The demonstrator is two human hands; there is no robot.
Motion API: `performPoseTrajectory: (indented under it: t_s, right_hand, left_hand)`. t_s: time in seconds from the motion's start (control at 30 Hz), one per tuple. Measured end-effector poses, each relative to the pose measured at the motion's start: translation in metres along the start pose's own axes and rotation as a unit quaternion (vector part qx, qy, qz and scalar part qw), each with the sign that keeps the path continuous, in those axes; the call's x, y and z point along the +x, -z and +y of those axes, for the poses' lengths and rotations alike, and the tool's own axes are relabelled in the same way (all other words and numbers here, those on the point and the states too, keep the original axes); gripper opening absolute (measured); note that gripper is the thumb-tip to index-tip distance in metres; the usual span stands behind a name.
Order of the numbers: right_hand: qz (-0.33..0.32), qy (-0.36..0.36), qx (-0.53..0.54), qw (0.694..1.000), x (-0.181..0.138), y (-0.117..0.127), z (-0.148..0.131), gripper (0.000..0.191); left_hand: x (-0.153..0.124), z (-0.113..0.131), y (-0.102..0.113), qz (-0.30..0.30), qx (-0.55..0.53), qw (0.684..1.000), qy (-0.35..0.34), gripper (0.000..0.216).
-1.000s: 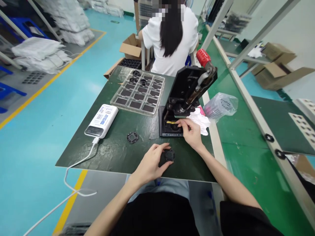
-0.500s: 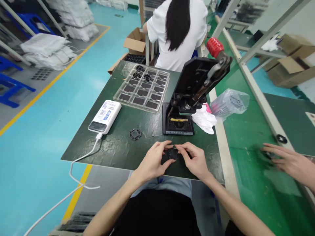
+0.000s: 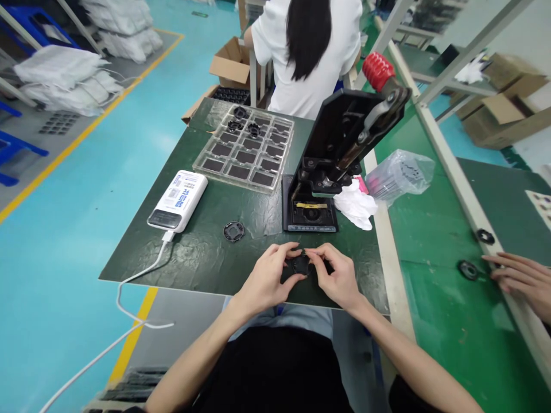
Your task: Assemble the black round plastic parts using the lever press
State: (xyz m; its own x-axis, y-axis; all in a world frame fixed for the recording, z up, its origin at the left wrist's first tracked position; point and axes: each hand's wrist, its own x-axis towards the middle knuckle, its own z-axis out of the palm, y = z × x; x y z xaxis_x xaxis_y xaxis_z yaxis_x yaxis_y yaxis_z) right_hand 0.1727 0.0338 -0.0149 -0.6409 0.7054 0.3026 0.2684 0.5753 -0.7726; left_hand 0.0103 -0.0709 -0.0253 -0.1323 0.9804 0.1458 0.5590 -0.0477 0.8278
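Near the table's front edge, a round black plastic part (image 3: 301,265) sits between my two hands. My left hand (image 3: 272,274) is closed on its left side, thumb below and fingers above. The fingertips of my right hand (image 3: 334,272) pinch at its upper right edge; whether they hold some smaller piece there I cannot make out. Just beyond my hands stands a black hand press (image 3: 310,221) with a red grip (image 3: 378,71) on its raised lever. A similar black ring-shaped part (image 3: 234,231) lies on the table to the left.
A clear compartment tray (image 3: 241,182) with several black parts stands at the back. A white power bank (image 3: 178,201) with a cable lies left. White cloth (image 3: 355,206) and a plastic bag (image 3: 401,176) are beside the press. A co-worker's hand (image 3: 523,281) is over the green belt (image 3: 456,321) at right.
My hands stay around the black part with little movement. At right, the co-worker's hand has drawn back, leaving a round black part on the belt. The view has shifted slightly.
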Motion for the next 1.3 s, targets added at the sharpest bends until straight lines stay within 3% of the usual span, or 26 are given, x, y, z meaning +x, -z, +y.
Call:
performPoseTrajectory:
  t_s: [0.17,0.47,0.67,0.73,0.83,0.87,0.93,1.03,1.13,1.2,1.3]
  right_hand:
    - [-0.01,0.007,-0.014,1.0,0.0,0.0,-0.002,0.021]
    - [-0.019,0.093,-0.083,0.992,0.002,-0.009,-0.002,0.022]
    - [-0.019,0.062,-0.042,0.997,0.007,-0.012,0.0,0.024]
    - [0.034,0.004,0.001,0.999,0.011,-0.004,0.001,0.025]
    - [0.176,-0.07,0.059,0.98,0.011,0.014,-0.001,0.024]
    - [0.185,-0.076,0.069,0.977,0.01,0.02,-0.003,0.022]
    - [0.145,-0.084,0.082,0.983,0.003,0.03,-0.009,0.018]
    - [0.097,-0.104,0.089,0.986,-0.004,0.034,-0.018,0.036]
    - [0.034,-0.114,0.123,0.985,0.0,0.029,-0.017,0.024]
    - [-0.015,-0.132,0.175,0.976,0.006,0.024,-0.012,0.027]
    - [-0.015,-0.181,0.223,0.958,0.013,0.017,-0.004,0.032]
  left_hand:
    - [-0.001,0.0,0.0,-0.002,-0.005,1.0,-0.001,0.057]
    - [-0.001,-0.001,-0.003,0.005,0.015,1.0,0.001,0.057]
    - [0.0,0.0,-0.004,0.01,0.014,1.0,0.006,0.048]
    - [0.0,0.001,-0.003,0.011,0.008,1.0,0.006,0.046]
    - [0.0,0.002,-0.002,0.014,0.0,1.0,0.005,0.044]
    - [0.0,0.002,-0.002,0.016,-0.002,1.0,0.004,0.044]
    - [0.0,0.002,-0.002,0.02,-0.008,1.0,0.002,0.045]
    - [0.0,0.002,-0.002,0.021,-0.015,1.0,0.007,0.047]
    - [0.0,0.002,-0.002,0.02,-0.017,1.0,0.013,0.048]
    - [0.0,0.003,-0.001,0.02,-0.019,1.0,0.012,0.049]
    - [0.001,0.004,-0.001,0.02,-0.017,1.0,0.007,0.051]
